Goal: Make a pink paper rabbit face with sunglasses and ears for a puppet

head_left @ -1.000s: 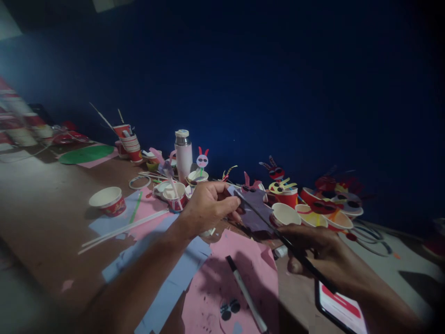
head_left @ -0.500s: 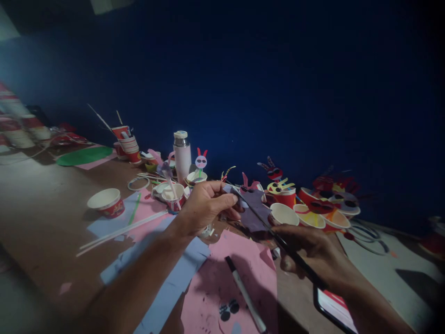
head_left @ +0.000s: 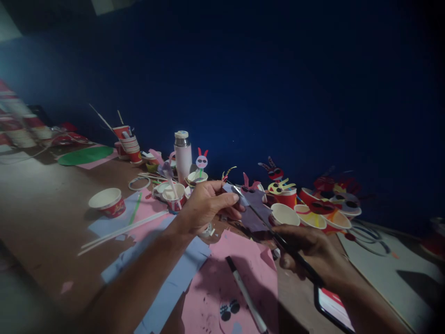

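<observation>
My left hand (head_left: 205, 204) pinches a small piece of lavender paper (head_left: 228, 188) between thumb and fingers, above the middle of the table. My right hand (head_left: 311, 246) is closed around the dark handles of a pair of scissors (head_left: 255, 213). The blades point up and left and meet the lavender paper close to my left thumb. Below lies a pink sheet (head_left: 198, 292) with dark marks, round black eye shapes (head_left: 229, 310) and a white marker with a black end (head_left: 245, 294). A darker purple sheet (head_left: 256, 211) shows behind the blades.
Paper cups (head_left: 285, 214) with coloured paper rabbit figures crowd the back right. A pink flask (head_left: 183, 160) stands at the back, and a bowl-like cup (head_left: 106, 203) at left. White sticks (head_left: 121, 233) lie across blue paper (head_left: 167, 287). A phone (head_left: 333, 308) sits under my right wrist.
The whole view has shifted very slightly. Both hands keep their grip, with the scissors still at the lavender paper.
</observation>
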Tool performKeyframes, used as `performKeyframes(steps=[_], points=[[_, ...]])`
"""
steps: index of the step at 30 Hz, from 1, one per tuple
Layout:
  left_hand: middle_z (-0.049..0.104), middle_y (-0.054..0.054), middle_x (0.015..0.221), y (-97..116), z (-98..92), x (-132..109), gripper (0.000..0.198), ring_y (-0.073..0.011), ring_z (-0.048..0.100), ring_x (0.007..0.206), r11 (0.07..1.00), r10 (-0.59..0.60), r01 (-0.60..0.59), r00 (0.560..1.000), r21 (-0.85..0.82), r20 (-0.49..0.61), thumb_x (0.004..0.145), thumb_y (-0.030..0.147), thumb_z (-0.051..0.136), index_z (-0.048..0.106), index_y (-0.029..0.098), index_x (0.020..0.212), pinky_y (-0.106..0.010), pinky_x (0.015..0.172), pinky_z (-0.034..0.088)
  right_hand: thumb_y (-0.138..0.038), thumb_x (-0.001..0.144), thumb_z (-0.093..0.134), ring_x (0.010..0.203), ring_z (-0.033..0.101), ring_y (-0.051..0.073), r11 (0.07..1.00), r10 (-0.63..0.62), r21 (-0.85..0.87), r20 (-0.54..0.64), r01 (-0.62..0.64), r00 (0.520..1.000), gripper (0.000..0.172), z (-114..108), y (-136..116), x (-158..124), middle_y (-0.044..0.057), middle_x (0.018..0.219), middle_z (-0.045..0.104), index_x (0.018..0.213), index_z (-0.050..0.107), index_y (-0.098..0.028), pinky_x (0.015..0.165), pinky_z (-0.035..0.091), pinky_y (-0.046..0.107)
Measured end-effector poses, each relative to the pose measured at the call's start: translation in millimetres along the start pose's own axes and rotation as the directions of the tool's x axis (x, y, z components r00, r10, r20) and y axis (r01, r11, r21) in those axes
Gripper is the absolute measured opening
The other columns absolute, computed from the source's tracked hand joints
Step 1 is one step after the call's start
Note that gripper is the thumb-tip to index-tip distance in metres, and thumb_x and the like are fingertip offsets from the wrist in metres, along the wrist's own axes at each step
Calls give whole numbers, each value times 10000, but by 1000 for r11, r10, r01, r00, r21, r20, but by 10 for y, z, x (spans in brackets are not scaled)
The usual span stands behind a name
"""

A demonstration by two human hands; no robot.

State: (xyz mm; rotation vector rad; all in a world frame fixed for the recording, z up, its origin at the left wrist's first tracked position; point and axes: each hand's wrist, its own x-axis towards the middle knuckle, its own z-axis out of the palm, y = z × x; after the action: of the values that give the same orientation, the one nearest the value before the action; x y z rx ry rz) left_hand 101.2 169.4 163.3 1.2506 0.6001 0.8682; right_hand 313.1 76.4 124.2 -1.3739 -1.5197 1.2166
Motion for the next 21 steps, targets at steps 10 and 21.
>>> performKeyframes(steps=[10,21], points=[[681,-29,622,-5,-7,7,129,-91,625,474,999,-21,21,1000,-45,-11,670,193,670,601,93,714,-163,487,499,-367,623,765,382,438,58,1000,-20,13,-158,22,987,412,30,10,-19,-25,551,571,985,686,-185,332,379,164],[681,-28,644,4,18,18,101,-72,593,478,998,52,-47,985,34,-164,685,199,643,587,115,694,-148,448,446,-412,753,652,697,588,158,983,-108,-162,-97,91,989,424,28,44,96,38,811,641,1107,584,-189,614,482,280]])
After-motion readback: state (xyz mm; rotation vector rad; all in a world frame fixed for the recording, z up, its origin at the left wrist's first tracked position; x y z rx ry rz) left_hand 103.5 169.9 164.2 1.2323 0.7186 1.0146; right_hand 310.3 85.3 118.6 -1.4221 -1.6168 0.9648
